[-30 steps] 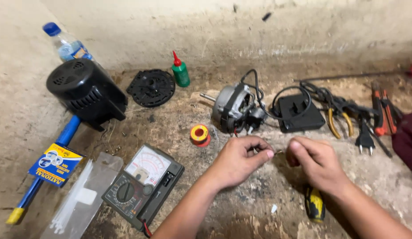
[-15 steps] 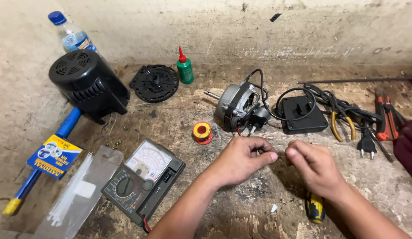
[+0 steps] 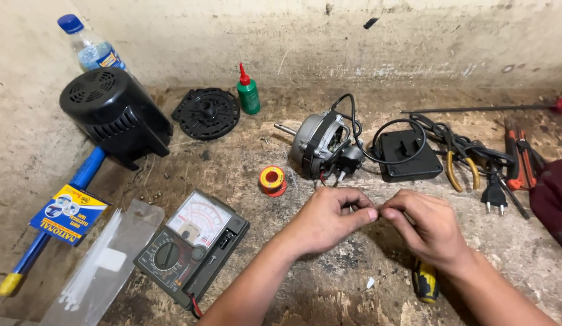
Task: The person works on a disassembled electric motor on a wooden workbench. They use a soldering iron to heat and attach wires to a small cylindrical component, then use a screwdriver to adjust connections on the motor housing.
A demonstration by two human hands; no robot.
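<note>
My left hand [image 3: 326,220] and my right hand [image 3: 429,228] are close together above the worn concrete floor, thumbs and forefingers pinched and the tips almost touching. Between them is a thin wire, mostly hidden by the fingers. Just beyond the hands lies a small grey electric motor [image 3: 320,145] with a bare shaft, and thin red and black leads hang from its near side toward my left hand. A black cord runs from the motor to a black box [image 3: 408,156].
An analog multimeter [image 3: 190,247] and a solder spool [image 3: 272,180] lie to the left. Further left are a black motor cover [image 3: 115,115], a round grille plate [image 3: 207,113] and a green oil bottle [image 3: 249,93]. Pliers [image 3: 459,166], a plug [image 3: 492,196] and a screwdriver [image 3: 424,281] lie right.
My hands have drawn together until the fingertips nearly meet. The camera has shifted a little; the things on the floor have stayed in place.
</note>
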